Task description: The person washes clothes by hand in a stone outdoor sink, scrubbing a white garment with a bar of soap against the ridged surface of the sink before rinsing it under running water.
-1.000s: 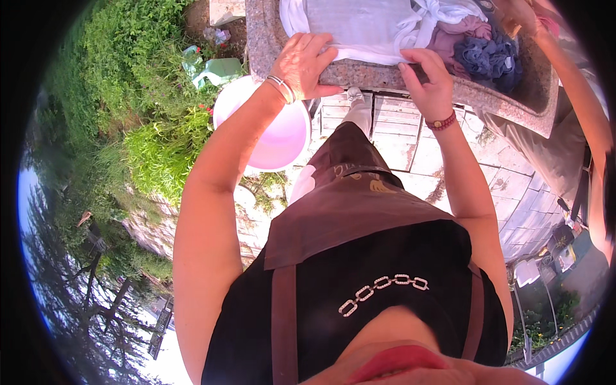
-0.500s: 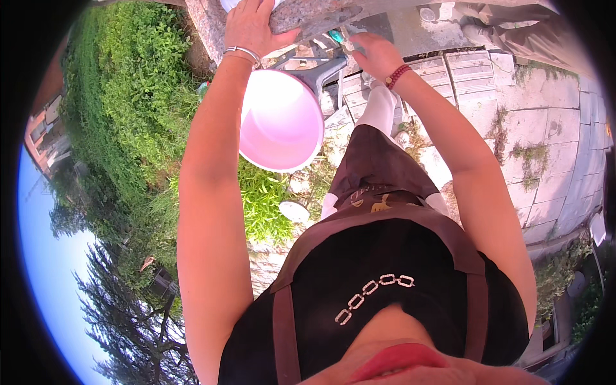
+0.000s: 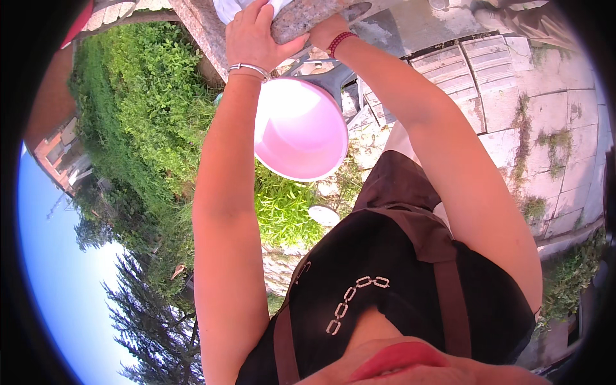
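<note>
My left hand [image 3: 251, 40], with a silver bangle at the wrist, lies on a white cloth [image 3: 228, 8] on a speckled stone slab [image 3: 301, 20]. Its fingers stretch over the cloth, and the thumb is spread along the slab's near edge. My right hand [image 3: 328, 31], a dark red beaded bracelet on its wrist, reaches in at the slab's edge. The slab hides its fingers, so what they touch cannot be seen. Just below my hands is a pink basin [image 3: 301, 138] with a white rim, its inside partly in bright sun.
A dark grey stool-like frame [image 3: 330, 80] stands behind the basin. Leafy shrubs [image 3: 141, 96] grow on the left, grass [image 3: 282, 202] below the basin. Pale paving [image 3: 500, 109] stretches right. Another person's trouser leg [image 3: 532, 25] shows at the upper right, something red [image 3: 78, 24] at the upper left.
My right hand has moved left, from beside a small teal item to behind the slab's edge. My left hand stays on the cloth. The view has shifted, showing more of cloth and slab.
</note>
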{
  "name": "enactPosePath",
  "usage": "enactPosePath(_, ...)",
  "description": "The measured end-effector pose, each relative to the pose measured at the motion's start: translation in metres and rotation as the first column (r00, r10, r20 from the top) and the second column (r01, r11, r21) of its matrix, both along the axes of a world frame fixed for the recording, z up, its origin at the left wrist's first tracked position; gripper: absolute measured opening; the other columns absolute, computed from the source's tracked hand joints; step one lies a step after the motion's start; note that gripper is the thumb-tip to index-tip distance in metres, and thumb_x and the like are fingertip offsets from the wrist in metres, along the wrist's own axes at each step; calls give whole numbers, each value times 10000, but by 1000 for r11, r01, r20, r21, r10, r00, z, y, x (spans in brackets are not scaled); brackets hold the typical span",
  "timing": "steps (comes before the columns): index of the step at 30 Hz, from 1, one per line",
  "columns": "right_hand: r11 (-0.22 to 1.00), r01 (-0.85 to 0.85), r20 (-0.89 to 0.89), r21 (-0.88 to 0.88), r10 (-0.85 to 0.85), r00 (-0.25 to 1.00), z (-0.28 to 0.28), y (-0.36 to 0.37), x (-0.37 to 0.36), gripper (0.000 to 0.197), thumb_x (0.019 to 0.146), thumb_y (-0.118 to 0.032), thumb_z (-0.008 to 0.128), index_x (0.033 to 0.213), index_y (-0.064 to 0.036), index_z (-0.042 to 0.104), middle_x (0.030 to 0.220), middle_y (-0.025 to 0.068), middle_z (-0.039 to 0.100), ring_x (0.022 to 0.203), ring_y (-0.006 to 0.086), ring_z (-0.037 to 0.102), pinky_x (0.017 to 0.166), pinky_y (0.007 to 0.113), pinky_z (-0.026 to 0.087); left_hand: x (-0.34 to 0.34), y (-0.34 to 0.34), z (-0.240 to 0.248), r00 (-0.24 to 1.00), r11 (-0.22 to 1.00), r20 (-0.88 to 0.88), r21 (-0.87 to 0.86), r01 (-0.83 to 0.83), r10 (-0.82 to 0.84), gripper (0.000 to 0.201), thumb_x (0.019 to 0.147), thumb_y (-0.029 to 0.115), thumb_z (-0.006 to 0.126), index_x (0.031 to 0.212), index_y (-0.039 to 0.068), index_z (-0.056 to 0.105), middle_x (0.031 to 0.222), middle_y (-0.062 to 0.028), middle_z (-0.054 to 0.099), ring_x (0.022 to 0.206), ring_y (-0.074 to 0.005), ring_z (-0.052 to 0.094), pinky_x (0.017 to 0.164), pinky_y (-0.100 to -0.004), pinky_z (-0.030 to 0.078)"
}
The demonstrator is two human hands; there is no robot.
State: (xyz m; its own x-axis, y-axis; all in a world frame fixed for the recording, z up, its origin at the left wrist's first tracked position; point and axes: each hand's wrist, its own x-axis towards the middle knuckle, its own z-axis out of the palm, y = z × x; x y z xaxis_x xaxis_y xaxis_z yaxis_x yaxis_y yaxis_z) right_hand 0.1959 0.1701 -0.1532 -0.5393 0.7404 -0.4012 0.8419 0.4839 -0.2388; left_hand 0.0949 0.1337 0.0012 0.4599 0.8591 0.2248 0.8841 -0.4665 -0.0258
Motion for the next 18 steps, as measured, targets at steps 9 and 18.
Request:
enactPosePath(9, 964, 185, -212, 192, -143, 967, 31, 14, 31, 402, 867, -282, 509, 1208, -88, 598, 1232, 152, 588, 1157, 277, 547, 961, 557, 392, -8, -4, 5, 998, 998, -28, -27, -61, 60, 826, 581, 482, 779, 1161, -55, 541, 1169, -258, 549, 1082, -427, 525, 932, -490, 419)
enactPosePath(18, 954, 198, -291, 227, -127, 948, 31, 19, 38, 365, 854, -265, 524, 1158, -83, 610, 1174, 159, 607, 1113, 287, 565, 944, 535, 407, -18, -4, -1, 999, 997, -48, 78, 29, -25, 669, 587, 546, 766, 1016, 64, 591, 1185, -98, 572, 1014, -292, 555, 849, -422, 427)
